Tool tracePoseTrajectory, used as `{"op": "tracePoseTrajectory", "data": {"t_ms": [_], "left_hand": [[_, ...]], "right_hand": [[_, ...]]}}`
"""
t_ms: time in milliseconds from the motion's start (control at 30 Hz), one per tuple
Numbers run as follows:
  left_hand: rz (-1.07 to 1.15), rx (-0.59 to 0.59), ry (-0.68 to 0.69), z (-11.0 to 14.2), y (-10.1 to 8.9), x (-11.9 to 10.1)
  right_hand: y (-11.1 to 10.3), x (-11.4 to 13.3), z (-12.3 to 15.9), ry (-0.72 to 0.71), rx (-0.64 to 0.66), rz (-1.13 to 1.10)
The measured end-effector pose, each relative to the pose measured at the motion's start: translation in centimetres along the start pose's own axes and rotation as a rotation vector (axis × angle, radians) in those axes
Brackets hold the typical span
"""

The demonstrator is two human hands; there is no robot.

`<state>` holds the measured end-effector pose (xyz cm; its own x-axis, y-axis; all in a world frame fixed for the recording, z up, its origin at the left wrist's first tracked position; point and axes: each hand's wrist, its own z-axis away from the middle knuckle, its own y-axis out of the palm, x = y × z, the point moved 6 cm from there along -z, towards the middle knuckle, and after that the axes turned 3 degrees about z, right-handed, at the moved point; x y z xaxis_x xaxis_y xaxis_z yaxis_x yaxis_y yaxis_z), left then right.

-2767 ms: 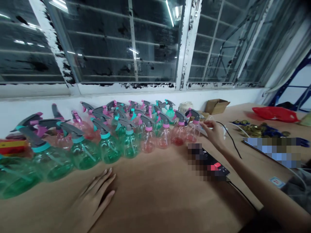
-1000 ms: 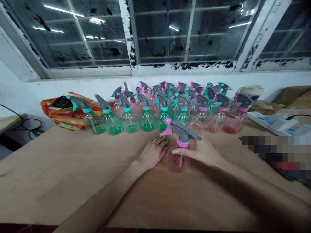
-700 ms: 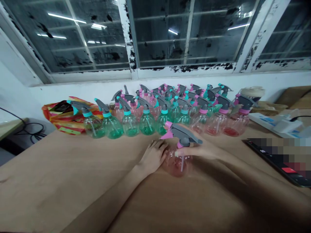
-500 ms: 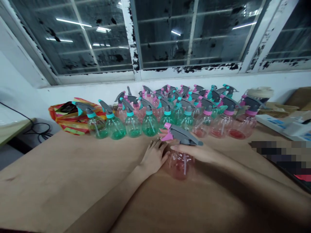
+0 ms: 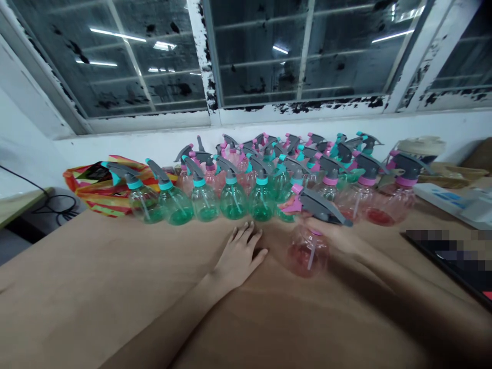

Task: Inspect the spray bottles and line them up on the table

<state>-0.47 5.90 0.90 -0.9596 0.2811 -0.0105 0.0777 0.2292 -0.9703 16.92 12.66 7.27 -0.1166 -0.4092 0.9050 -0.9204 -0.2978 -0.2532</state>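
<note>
My right hand [image 5: 326, 228] is closed around the neck of a clear pink spray bottle [image 5: 307, 253] with a grey and pink trigger head. The bottle is nearly upright, its nozzle pointing left, and it partly hides the fingers. I cannot tell whether its base touches the table. To its left, my left hand [image 5: 239, 256] lies flat on the wooden table [image 5: 126, 287], fingers spread and holding nothing. Beyond both hands stands a row of similar spray bottles, among them a green spray bottle [image 5: 233, 201] and, farther right, a pink spray bottle [image 5: 390, 205].
More spray bottles crowd behind the front row, below a window [image 5: 261, 56]. An orange and yellow bag [image 5: 96, 200] sits at the left end. On the right are a white tray-like object [image 5: 442, 202], a lidded tub [image 5: 421, 147] and a dark flat device [image 5: 442, 256].
My right hand has moved right with the pink spray bottle, away from my left hand. The left hand, formerly against the bottle, now rests apart from it. The view has shifted slightly.
</note>
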Motion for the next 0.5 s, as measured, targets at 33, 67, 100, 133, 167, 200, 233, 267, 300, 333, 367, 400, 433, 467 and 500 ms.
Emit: {"op": "tracePoseTrajectory", "data": {"t_ms": [33, 67, 100, 133, 167, 200, 233, 267, 300, 333, 367, 400, 433, 467, 500], "left_hand": [[0.001, -0.002, 0.0, -0.02, -0.01, 0.01], [0.003, -0.006, 0.0, -0.04, -0.02, 0.04], [0.006, -0.012, 0.0, -0.06, -0.02, 0.08], [0.011, -0.018, 0.001, -0.08, -0.01, 0.12], [0.017, -0.023, 0.001, -0.1, -0.01, 0.15], [0.023, -0.024, 0.002, -0.12, 0.0, 0.18], [0.029, -0.025, 0.004, -0.12, 0.0, 0.21], [0.034, -0.022, 0.006, -0.13, 0.02, 0.22], [0.036, -0.018, 0.007, -0.12, 0.04, 0.23], [0.037, -0.018, 0.007, -0.12, 0.04, 0.25], [0.036, -0.021, 0.006, -0.11, 0.03, 0.28], [0.036, -0.026, 0.004, -0.1, 0.0, 0.31], [0.037, -0.031, 0.003, -0.09, -0.03, 0.34], [0.04, -0.033, 0.003, -0.09, -0.04, 0.36], [0.044, -0.032, 0.004, -0.09, -0.04, 0.37]], "right_hand": [[0.07, 0.3, -0.01, -0.037, 0.0, 0.001], [0.22, 0.58, 0.0, -0.067, 0.009, 0.001], [0.37, 0.79, 0.03, -0.086, 0.022, 0.005], [0.45, 0.93, 0.07, -0.098, 0.026, 0.02], [0.42, 0.96, 0.11, -0.098, 0.018, 0.043], [0.32, 0.89, 0.16, -0.09, 0.003, 0.073], [0.15, 0.79, 0.22, -0.081, -0.017, 0.105], [-0.02, 0.68, 0.28, -0.074, -0.037, 0.131], [-0.18, 0.58, 0.36, -0.072, -0.05, 0.147], [-0.27, 0.51, 0.42, -0.071, -0.053, 0.152], [-0.29, 0.48, 0.48, -0.071, -0.047, 0.149], [-0.28, 0.51, 0.52, -0.072, -0.035, 0.141], [-0.24, 0.6, 0.55, -0.075, -0.022, 0.131], [-0.16, 0.76, 0.58, -0.079, -0.005, 0.121], [-0.07, 0.97, 0.61, -0.085, 0.013, 0.108]]}}
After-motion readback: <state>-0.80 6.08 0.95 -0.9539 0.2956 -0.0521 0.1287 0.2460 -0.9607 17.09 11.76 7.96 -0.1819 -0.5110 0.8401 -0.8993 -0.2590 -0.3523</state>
